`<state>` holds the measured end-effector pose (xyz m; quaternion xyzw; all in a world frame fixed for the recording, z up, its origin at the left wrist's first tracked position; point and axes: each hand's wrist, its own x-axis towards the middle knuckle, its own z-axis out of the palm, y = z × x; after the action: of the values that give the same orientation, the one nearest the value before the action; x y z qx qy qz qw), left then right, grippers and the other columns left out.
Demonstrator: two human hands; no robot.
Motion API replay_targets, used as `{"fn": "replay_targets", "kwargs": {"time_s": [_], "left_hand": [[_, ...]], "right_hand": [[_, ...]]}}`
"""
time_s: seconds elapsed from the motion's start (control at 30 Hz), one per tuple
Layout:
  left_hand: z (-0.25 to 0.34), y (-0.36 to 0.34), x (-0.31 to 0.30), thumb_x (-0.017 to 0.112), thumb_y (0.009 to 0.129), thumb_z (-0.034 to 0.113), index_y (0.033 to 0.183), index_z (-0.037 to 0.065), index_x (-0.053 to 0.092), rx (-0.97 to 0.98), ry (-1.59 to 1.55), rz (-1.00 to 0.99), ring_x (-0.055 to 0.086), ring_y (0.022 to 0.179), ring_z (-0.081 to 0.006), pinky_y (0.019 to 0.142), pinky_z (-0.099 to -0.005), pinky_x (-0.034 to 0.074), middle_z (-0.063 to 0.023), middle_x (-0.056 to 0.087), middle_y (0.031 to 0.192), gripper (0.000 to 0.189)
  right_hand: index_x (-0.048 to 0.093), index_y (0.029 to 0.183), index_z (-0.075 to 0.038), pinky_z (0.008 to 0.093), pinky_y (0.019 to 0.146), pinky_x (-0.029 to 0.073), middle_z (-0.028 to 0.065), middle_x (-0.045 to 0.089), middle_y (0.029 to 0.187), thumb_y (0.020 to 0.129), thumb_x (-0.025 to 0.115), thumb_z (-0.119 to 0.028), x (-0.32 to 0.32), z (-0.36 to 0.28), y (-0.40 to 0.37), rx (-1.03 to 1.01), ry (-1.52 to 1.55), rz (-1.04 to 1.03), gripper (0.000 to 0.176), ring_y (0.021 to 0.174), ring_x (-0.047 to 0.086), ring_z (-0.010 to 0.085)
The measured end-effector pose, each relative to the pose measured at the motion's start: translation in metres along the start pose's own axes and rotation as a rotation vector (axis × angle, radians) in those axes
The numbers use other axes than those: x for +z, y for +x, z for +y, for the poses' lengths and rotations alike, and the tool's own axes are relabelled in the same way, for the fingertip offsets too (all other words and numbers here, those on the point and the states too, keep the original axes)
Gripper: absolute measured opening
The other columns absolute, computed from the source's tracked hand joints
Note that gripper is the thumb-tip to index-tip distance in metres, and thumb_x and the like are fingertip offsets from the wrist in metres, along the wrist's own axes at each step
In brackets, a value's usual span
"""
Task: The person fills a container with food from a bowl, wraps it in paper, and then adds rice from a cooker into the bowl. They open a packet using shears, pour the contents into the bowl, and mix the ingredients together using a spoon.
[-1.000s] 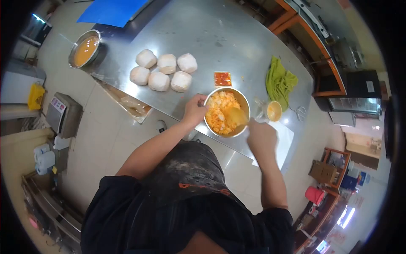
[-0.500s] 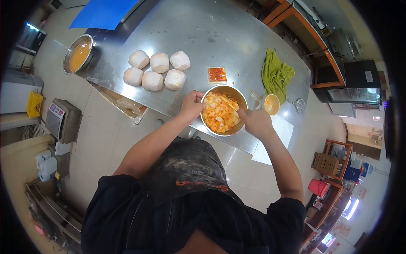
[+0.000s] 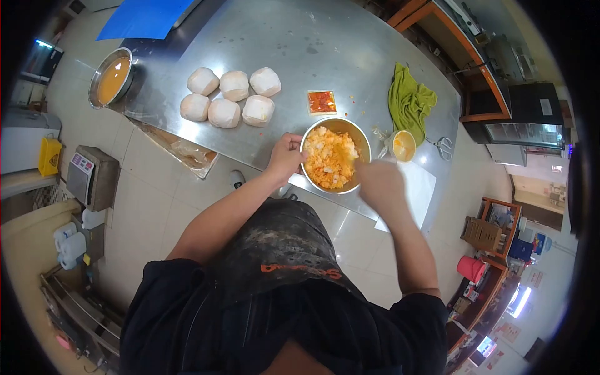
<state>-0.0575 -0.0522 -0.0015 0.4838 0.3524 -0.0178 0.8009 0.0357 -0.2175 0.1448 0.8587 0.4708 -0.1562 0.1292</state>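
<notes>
Left hand in a closed grip on the bowl rim; blurred right hand, grip unreadable.

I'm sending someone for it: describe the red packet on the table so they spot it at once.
On the stainless steel table, find the round metal bowl of yellow-orange food at the near edge. Just beyond its far rim lies the small square red-orange packet, between six white rounded lumps and a green cloth. It is the only flat red thing there.
</notes>
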Motion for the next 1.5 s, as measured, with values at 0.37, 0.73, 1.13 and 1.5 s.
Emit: {"fn": "replay_targets", "kwargs": {"time_s": [0.37,0.73,1.13,1.5], "left_hand": [[-0.018,-0.019,0.015,0.061,0.085,-0.002,0.116,0.003,0.041,-0.005,-0.094,0.049,0.063,0.088,-0.018,0.071,-0.0371,0.06,-0.0072,0.057,0.099,0.037],[-0.024,-0.023,0.003,0.063,0.084,-0.002,0.111,-0.003,0.046,-0.089,-0.219,-0.068,0.064,0.083,-0.018,0.07,-0.0338,0.061,-0.0089,0.058,0.091,0.033],[-0.027,-0.021,0.007,0.063,0.081,-0.006,0.1,0.0,0.046,-0.036,-0.178,-0.102,0.064,0.076,-0.0185,0.07,-0.0317,0.059,-0.0098,0.059,0.087,0.026],[-0.034,-0.02,0.018,0.064,0.084,-0.005,0.11,0.003,0.043,0.124,-0.096,-0.026,0.062,0.079,-0.0143,0.075,-0.0321,0.058,-0.0061,0.057,0.091,0.035]], "right_hand": [[0.064,0.087,-0.005,0.0441,0.059,0.053,0.0167,0.066,0.074,0.082,0.057,-0.012,0.039,-0.026,0.012,0.175,0.074,0.087,0.01,0.071,0.068,0.0326],[0.064,0.09,-0.003,0.0435,0.061,0.055,0.0171,0.067,0.08,0.086,0.052,-0.01,0.053,-0.039,0.01,0.169,0.127,0.111,0.015,0.071,0.068,0.0348],[0.063,0.079,-0.003,0.041,0.057,0.055,0.0165,0.066,0.067,0.081,0.059,-0.01,0.025,-0.046,0.004,0.208,0.15,0.201,0.008,0.063,0.068,0.0318],[0.062,0.083,0.0,0.0434,0.055,0.054,0.0189,0.066,0.07,0.082,0.057,-0.008,-0.016,-0.019,-0.014,0.265,0.092,0.251,0.01,0.065,0.068,0.0343]]}}
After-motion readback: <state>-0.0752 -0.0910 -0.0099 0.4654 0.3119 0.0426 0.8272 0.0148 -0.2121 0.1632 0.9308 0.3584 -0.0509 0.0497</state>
